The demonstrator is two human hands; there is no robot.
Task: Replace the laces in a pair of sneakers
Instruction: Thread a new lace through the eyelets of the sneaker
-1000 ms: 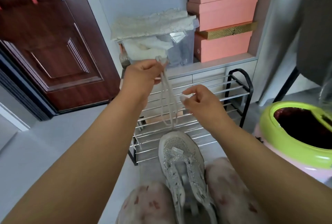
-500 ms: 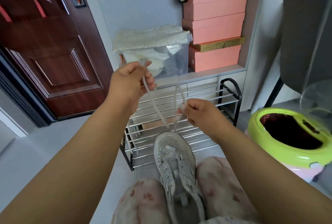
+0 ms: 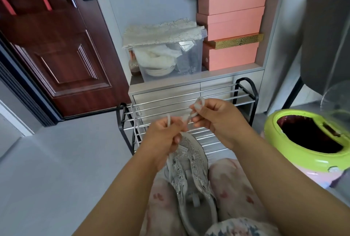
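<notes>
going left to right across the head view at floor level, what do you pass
dark red door → black end of the shoe rack → left hand → right hand → green bin

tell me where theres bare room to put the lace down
Bare grey floor lies left of the black-framed metal shoe rack and below the dark red wooden door. It is crowded on the right, by the lime green bin, and in the lap, where the grey mesh sneaker lies.
</notes>
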